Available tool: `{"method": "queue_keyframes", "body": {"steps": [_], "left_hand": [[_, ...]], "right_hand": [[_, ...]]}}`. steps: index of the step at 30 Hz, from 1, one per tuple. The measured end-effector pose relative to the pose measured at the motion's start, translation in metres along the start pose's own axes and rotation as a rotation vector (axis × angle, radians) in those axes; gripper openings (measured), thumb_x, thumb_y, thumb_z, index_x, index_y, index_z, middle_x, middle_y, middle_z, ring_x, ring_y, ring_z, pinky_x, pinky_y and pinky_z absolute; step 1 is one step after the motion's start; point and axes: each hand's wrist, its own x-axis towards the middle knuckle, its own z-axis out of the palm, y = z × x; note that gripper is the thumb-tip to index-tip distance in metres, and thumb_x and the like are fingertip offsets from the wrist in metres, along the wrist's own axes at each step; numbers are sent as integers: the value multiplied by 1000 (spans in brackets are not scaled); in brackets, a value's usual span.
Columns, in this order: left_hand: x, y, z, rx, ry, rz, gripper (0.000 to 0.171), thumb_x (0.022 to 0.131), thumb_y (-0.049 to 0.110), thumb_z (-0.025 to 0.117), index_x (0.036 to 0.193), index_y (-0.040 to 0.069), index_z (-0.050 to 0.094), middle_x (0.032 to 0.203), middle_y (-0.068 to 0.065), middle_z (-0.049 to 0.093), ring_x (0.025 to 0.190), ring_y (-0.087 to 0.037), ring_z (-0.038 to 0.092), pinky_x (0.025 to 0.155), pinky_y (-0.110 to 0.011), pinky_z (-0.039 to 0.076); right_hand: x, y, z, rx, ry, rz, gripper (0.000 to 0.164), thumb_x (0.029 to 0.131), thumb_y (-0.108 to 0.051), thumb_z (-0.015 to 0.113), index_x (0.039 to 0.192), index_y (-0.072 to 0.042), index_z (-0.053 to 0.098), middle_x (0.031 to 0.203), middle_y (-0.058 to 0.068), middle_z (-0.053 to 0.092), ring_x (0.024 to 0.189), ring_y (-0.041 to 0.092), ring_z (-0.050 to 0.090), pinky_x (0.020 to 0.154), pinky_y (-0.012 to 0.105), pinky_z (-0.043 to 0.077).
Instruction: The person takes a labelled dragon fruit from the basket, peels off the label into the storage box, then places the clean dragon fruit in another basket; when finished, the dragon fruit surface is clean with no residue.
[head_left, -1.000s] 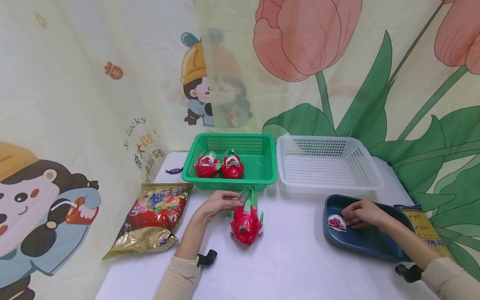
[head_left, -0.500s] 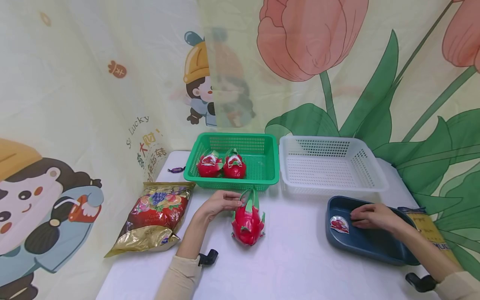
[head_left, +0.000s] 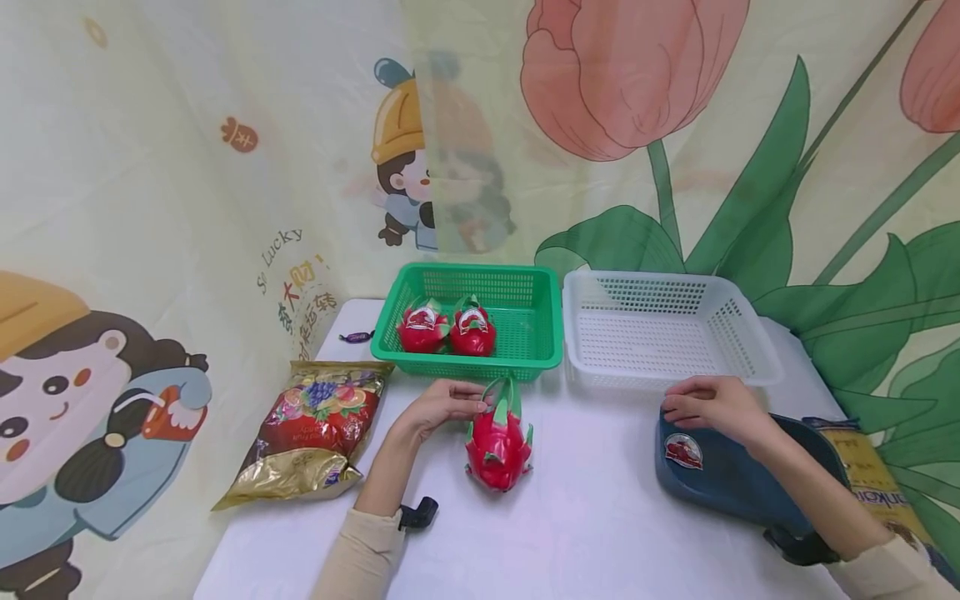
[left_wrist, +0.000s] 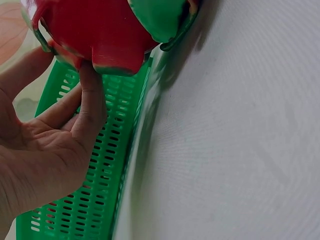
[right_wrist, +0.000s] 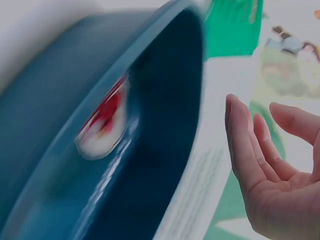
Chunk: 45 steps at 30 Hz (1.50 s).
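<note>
A red dragon fruit (head_left: pixel 498 454) with green leaf tips stands on the white table. My left hand (head_left: pixel 446 407) pinches it near its top leaves; in the left wrist view the fingertips (left_wrist: pixel 91 82) meet its edge. My right hand (head_left: pixel 716 407) is raised over the far rim of the dark blue tub (head_left: pixel 738 479), holding nothing. A round sticker with a red fruit picture (head_left: pixel 684 451) is stuck inside the tub's left end. The right wrist view shows the right fingers (right_wrist: pixel 245 145) loosely bent beside the tub.
Behind are a green basket (head_left: pixel 525 364) with two stickered dragon fruits (head_left: pixel 472 333) and a white basket (head_left: pixel 667 377). A candy bag (head_left: pixel 318 425) lies at left, a purple-wrapped candy (head_left: pixel 356 337) behind it. A yellow packet (head_left: pixel 873 467) lies right of the tub.
My right hand has let go of the sticker, drawn back and risen from inside the tub to above its far rim. My left hand stays on the dragon fruit.
</note>
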Motion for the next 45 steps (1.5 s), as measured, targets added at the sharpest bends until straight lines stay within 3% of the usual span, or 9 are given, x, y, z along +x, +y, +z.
{"method": "queue_keyframes", "body": {"steps": [10, 17, 23, 26, 32, 35, 45], "left_hand": [[0, 3, -3, 9, -1, 6, 49, 95, 12, 76, 136, -9, 62, 119, -17, 74, 99, -18, 73, 93, -36, 61], [-7, 1, -6, 26, 16, -15, 50, 95, 16, 77, 137, -8, 62, 119, -17, 74, 101, -20, 74, 94, -37, 61], [-6, 0, -8, 23, 13, 3, 52, 96, 16, 76, 138, -9, 61, 120, -17, 73, 101, -20, 73, 93, -37, 61], [-3, 3, -7, 21, 10, 12, 52, 96, 17, 76, 138, -10, 60, 121, -18, 73, 102, -20, 73, 93, -37, 61], [-1, 0, -2, 23, 11, 3, 49, 96, 16, 76, 136, -9, 61, 119, -17, 73, 102, -21, 73, 93, -39, 61], [0, -3, -1, 21, 11, 9, 49, 96, 16, 76, 135, -9, 62, 119, -17, 73, 102, -21, 73, 92, -39, 61], [2, -6, 4, 27, 31, 31, 50, 93, 20, 80, 132, -7, 65, 119, -18, 73, 100, -22, 73, 91, -38, 62]], "right_hand": [[42, -44, 71, 141, -172, -81, 43, 101, -20, 72, 127, 11, 62, 117, 28, 72, 106, 42, 73, 89, 47, 62], [69, -51, 114, 227, -263, -90, 46, 103, -17, 68, 132, 16, 56, 122, 33, 69, 108, 44, 72, 90, 47, 61], [89, -55, 136, 300, -311, -44, 44, 103, -19, 67, 131, 14, 60, 120, 30, 71, 102, 39, 75, 90, 53, 60], [95, -60, 146, 288, -288, -46, 43, 103, -19, 67, 130, 14, 63, 116, 29, 73, 101, 39, 76, 89, 53, 60], [98, -57, 165, 213, -129, -35, 37, 97, -23, 76, 119, 7, 72, 103, 20, 78, 89, 33, 78, 77, 41, 65], [100, -53, 172, 213, -81, -33, 32, 94, -22, 79, 112, 5, 76, 98, 18, 78, 84, 33, 78, 73, 40, 65], [103, -44, 186, 126, -97, -17, 28, 96, -22, 76, 105, 5, 79, 87, 13, 77, 73, 28, 78, 64, 38, 65]]}}
